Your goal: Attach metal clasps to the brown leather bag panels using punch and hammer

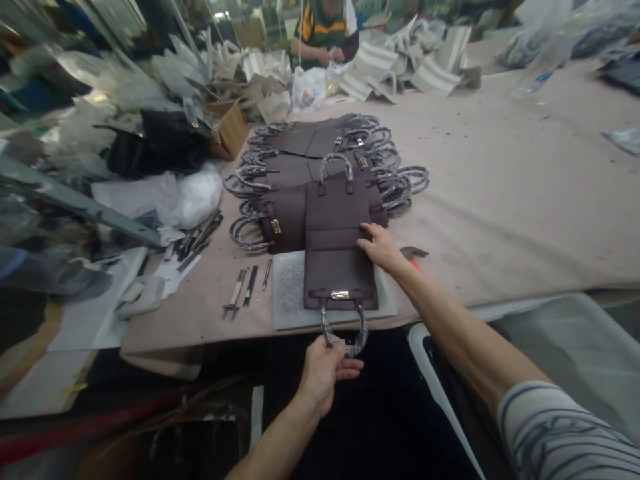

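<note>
A dark brown handbag panel (336,230) lies flat, its near half over a grey slab (289,293) and its far half resting on stacked brown bags. My left hand (327,370) grips the near handle (364,327), which is wrapped in clear plastic and hangs over the table edge. On the panel's right edge rests my right hand (379,247), thumb and fingers apart, touching the leather. A shiny metal clasp (340,295) sits close to the near handle. The far handle (336,158) stands up in an arch on the stack.
Rows of similar brown bags (287,207) with wrapped handles lie behind. A caliper (234,293) and slim tools lie left of the slab; a hammer (414,255) lies at the right. Across the table a person (326,37) is beside pale scraps (373,63). Plastic bags crowd the left.
</note>
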`<control>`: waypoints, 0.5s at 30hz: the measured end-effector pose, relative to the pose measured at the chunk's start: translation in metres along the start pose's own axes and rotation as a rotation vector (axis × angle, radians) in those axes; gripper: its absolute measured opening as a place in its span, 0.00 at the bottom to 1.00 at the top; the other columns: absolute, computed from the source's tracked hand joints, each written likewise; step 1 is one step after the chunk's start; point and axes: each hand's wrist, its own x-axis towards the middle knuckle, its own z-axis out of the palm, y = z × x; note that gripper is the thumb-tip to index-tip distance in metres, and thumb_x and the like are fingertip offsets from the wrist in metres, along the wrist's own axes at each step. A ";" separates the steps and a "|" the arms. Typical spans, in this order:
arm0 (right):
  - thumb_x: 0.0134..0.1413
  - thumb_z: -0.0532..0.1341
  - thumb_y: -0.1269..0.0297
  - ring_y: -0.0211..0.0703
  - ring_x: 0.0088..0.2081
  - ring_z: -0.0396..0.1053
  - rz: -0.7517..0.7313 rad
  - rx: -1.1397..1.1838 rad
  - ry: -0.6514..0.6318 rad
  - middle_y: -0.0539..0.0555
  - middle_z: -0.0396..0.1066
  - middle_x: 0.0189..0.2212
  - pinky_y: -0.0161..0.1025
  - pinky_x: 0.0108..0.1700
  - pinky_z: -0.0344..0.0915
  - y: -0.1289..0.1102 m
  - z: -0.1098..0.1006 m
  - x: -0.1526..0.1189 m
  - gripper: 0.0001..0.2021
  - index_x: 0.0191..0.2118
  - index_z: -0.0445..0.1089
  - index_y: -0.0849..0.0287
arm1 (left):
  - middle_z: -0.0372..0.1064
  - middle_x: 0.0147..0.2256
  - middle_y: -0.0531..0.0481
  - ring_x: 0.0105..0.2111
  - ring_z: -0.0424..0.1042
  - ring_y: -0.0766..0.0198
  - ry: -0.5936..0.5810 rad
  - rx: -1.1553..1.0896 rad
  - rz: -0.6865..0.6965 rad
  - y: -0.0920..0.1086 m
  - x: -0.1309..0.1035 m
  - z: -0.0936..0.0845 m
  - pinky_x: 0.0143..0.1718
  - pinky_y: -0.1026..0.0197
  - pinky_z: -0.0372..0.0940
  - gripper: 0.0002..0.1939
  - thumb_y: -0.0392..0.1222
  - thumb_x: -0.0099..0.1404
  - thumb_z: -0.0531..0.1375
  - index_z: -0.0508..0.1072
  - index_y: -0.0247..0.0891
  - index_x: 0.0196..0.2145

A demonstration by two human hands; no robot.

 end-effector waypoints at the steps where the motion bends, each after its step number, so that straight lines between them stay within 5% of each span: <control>1: 0.46 0.64 0.62 0.62 0.68 0.55 -0.021 -0.042 -0.016 0.64 0.61 0.65 0.59 0.71 0.48 0.000 -0.002 -0.007 0.31 0.59 0.70 0.62 | 0.77 0.38 0.41 0.29 0.80 0.58 -0.007 0.000 -0.021 -0.001 0.000 0.003 0.28 0.63 0.72 0.23 0.50 0.57 0.71 0.63 0.36 0.38; 8: 0.55 0.65 0.53 0.68 0.70 0.50 -0.234 -0.461 -0.210 0.66 0.47 0.72 0.65 0.69 0.49 0.007 -0.005 -0.066 0.36 0.68 0.60 0.57 | 0.76 0.41 0.38 0.34 0.81 0.56 -0.019 0.012 -0.119 -0.013 0.001 0.014 0.31 0.62 0.72 0.17 0.45 0.63 0.67 0.64 0.35 0.40; 15: 0.63 0.60 0.56 0.69 0.70 0.50 -0.223 -0.649 -0.169 0.67 0.52 0.70 0.73 0.67 0.45 0.001 0.006 -0.060 0.29 0.68 0.61 0.56 | 0.76 0.38 0.40 0.33 0.80 0.56 -0.038 0.011 -0.081 -0.016 0.005 0.018 0.31 0.62 0.72 0.20 0.50 0.61 0.68 0.64 0.36 0.40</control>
